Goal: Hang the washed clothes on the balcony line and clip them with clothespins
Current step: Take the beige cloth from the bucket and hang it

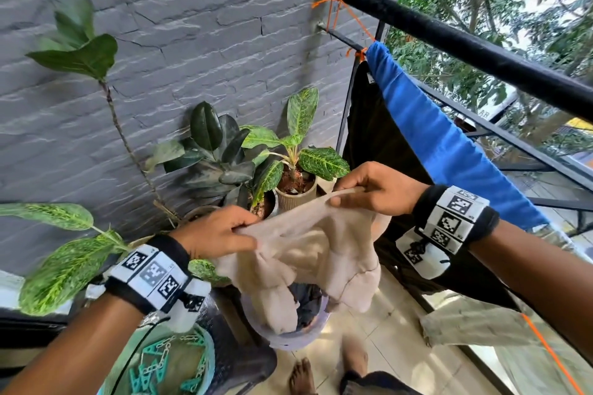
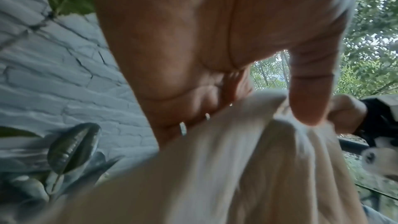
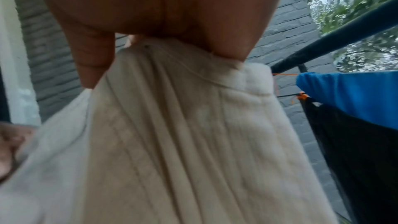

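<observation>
A wet beige garment (image 1: 308, 250) hangs between my two hands above a pale bucket (image 1: 288, 335). My left hand (image 1: 224, 231) pinches its top edge on the left, thumb and fingers curled round the cloth (image 2: 237, 151). My right hand (image 1: 369, 192) grips the same edge further right and a little higher, the fabric (image 3: 183, 125) bunched under its fingers. The edge is stretched taut between them. An orange line (image 1: 356, 18) runs from the black rail (image 1: 449, 38); a blue cloth (image 1: 433, 131) and a black garment (image 1: 375, 138) hang there. Teal clothespins (image 1: 160, 362) lie in a green basket at lower left.
Potted plants (image 1: 288, 151) stand against the grey brick wall (image 1: 192, 26) behind the bucket. A dark chair or stool (image 1: 237, 353) sits beside the clothespin basket (image 1: 208, 349). My bare feet (image 1: 301, 375) are on the pale floor tiles. Trees lie beyond the railing.
</observation>
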`<action>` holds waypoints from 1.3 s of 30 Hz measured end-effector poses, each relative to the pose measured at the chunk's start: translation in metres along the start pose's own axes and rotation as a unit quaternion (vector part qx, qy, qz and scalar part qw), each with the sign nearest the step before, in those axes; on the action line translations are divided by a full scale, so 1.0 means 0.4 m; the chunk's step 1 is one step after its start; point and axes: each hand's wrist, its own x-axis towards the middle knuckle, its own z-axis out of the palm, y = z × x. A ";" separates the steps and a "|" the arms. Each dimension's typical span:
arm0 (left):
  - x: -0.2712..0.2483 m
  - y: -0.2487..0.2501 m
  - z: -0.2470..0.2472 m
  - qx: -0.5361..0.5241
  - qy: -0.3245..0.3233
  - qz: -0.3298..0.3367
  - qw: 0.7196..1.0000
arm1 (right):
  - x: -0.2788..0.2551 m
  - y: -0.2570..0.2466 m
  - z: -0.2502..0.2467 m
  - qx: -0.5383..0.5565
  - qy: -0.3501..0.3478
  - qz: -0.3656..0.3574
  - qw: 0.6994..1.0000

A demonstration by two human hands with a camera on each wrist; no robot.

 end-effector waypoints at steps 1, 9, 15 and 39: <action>0.008 -0.001 0.018 0.006 -0.035 -0.024 0.999 | 0.007 -0.019 0.002 0.000 -0.014 -0.017 1.000; 0.060 0.010 0.155 -0.265 0.020 0.022 0.964 | 0.062 -0.067 0.019 -0.059 -0.055 -0.042 0.996; 0.078 -0.015 0.227 -0.222 0.066 0.023 0.972 | 0.028 -0.044 0.023 -0.022 0.017 -0.023 0.999; 0.040 0.081 0.188 0.169 -0.025 0.088 0.981 | -0.482 0.113 0.196 -0.115 -0.050 0.282 0.951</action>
